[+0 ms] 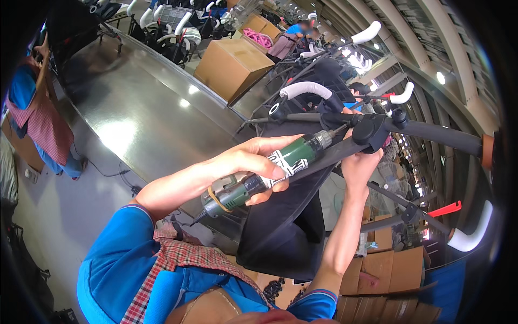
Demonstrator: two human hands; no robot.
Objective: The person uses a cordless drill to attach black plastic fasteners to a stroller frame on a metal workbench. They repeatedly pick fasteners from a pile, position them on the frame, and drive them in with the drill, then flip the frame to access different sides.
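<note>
My left hand (258, 164) is wrapped around a green electric screwdriver (295, 156) with a cord at its rear end. The tool's bit (341, 128) points at a black plastic joint (369, 133) on a black tubular stroller frame (431, 135); whether the bit sits in a screw is too small to tell. From beneath, my right hand (358, 168) grips the frame at this joint, its fingers partly hidden behind the tubes. Black fabric (286, 227) hangs from the frame below the screwdriver. A white-wrapped curved handle (306, 89) rises just beyond.
A long shiny metal table (140, 102) runs along the left. A cardboard box (232, 67) stands at its far side, near more white-handled frames (175, 32). One person (40, 113) stands at far left. Flattened cartons (386, 275) and small black parts (274, 290) lie below right.
</note>
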